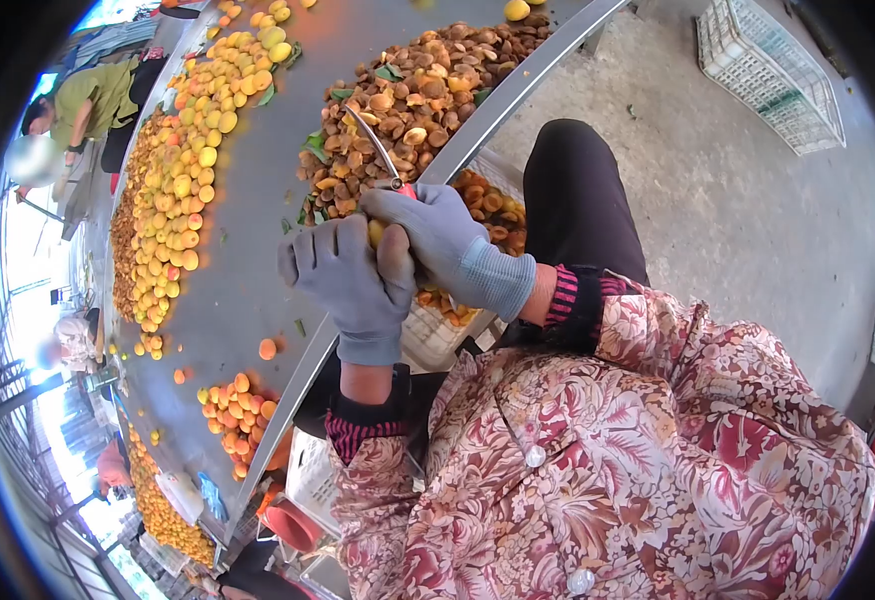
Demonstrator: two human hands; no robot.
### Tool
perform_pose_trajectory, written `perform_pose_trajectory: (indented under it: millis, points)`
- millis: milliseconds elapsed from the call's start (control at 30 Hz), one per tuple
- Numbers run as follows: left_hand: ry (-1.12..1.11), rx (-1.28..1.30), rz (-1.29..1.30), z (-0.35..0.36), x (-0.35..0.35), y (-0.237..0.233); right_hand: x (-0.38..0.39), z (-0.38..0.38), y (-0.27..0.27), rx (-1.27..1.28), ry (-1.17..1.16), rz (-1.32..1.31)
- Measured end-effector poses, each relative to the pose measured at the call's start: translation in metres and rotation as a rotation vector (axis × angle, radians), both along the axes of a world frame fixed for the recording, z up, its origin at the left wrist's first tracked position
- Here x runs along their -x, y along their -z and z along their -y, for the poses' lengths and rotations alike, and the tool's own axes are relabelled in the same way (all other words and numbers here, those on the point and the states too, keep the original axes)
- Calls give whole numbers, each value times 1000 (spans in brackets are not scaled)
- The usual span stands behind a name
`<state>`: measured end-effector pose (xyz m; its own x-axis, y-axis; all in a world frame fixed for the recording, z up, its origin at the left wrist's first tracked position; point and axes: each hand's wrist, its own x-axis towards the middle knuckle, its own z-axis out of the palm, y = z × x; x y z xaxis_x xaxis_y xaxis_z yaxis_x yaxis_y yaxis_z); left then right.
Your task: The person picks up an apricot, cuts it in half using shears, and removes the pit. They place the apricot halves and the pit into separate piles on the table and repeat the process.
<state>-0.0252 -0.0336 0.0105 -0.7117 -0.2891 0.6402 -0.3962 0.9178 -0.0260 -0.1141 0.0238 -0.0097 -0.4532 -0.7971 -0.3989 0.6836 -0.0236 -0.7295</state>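
Observation:
My right hand (443,240), in a grey glove, is closed around the red handle of a folding knife (374,140). Its curved blade points up and away over a heap of brown apricot stones (398,100). My left hand (348,280), also gloved, touches the right one. Between its thumb and fingers shows a small yellow part of an apricot (376,232), mostly covered by the gloves. Just below the hands, past the table edge, stands a crate (433,335) with orange apricot halves (493,210) in it.
The grey metal table (248,220) has a raised rim (518,85). Yellow apricots (183,170) lie along its far side; orange ones (238,415) sit nearer, at left. White crates (768,75) stand on the floor at right. Another person (98,105) is across the table.

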Motion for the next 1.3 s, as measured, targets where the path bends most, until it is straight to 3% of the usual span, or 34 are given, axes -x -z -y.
perform_pose_trajectory:
  millis: [133,333,400,433,467,500,533,633,667,700,733,767,800,900,933,1000,1033,1067,1100,1167,1200,1233,1300]
  points:
    - [-1,-33,0,5,2,4,7,1,-7,-32,-35,-142]
    - [-95,-201,-241,-2,19,18,9,16,-10,-69,117,-478]
    - [-200,-601,-366,-7,25,19,6,18,-6,-46,161,-619]
    - [-203,-612,-364,-4,30,24,6,17,-5,-8,214,-761]
    - [-109,-1117,-673,2,34,29,9,15,-4,-92,159,-973]
    - [7,-1606,-986,8,34,28,8,15,0,-95,158,-967]
    - [17,-1597,-990,15,34,25,10,17,4,17,109,-722]
    - [-294,-2181,-916,24,12,7,28,6,-9,127,-201,49]
    - [-159,-2251,-871,24,5,9,34,-2,-6,181,-253,-185]
    - [-152,-2246,-873,28,-3,14,39,-9,-5,232,-301,-425]
    - [16,-2302,-811,31,-10,18,40,-11,-2,235,-301,-430]
    - [183,-2350,-744,33,-17,23,38,-12,3,276,-276,-698]
    - [189,-2347,-747,30,-18,21,37,-14,7,316,-247,-968]
    - [68,-2265,-768,20,-24,13,39,-20,16,414,-158,-1210]
    - [195,-2327,-791,17,-29,9,38,-24,18,416,-159,-1212]
    - [336,-2367,-821,17,-38,6,37,-28,17,146,-368,-463]
    - [437,-2414,-790,18,-43,9,38,-28,16,161,-374,-471]
    - [538,-2459,-756,18,-48,12,37,-28,16,-1,-371,-519]
    - [545,-2448,-760,13,-50,13,37,-29,16,-168,-361,-565]
    - [460,-2295,-934,-1,-50,17,37,-34,22,-191,-307,-722]
    - [648,-2321,-883,-1,-52,18,37,-37,16,-107,-227,-581]
    - [668,-2313,-889,-3,-53,20,36,-39,8,-22,-149,-441]
    - [675,-2362,-970,-12,-55,18,37,-50,-17,-10,-210,-416]
